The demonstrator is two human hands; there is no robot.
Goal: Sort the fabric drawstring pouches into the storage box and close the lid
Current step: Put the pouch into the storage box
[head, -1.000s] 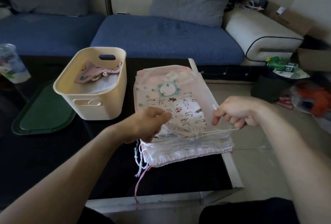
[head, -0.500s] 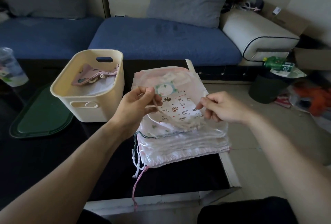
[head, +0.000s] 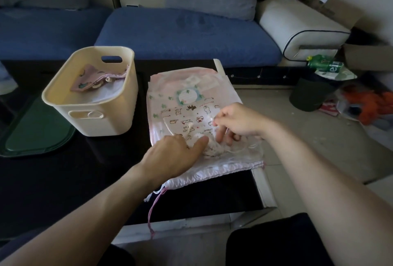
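A stack of fabric drawstring pouches (head: 191, 86) lies on the black table, right of the cream storage box (head: 102, 116). The top pouch (head: 187, 116) is white with small animal prints, and its neck is gathered toward me. My left hand (head: 172, 155) holds that gathered neck, thumb laid on the fabric and fingers curled under. My right hand (head: 236, 123) pinches the pouch's thin cord between thumb and forefinger, with its other fingers resting on the pouch. A pink pouch (head: 95, 78) lies inside the box over white fabric. The dark green lid (head: 36, 135) lies flat, left of the box.
The black table (head: 63, 180) ends just right of the pouch stack, with tiled floor beyond. A blue sofa (head: 180, 33) runs behind the table. A dark bin (head: 308, 95), a green bottle (head: 323, 65) and clutter sit on the floor at right.
Both hands have lowered the animal-print pouch from mid-air onto the stack. My left hand moved down to its gathered neck, and my right hand now holds the cord just above the pouch.
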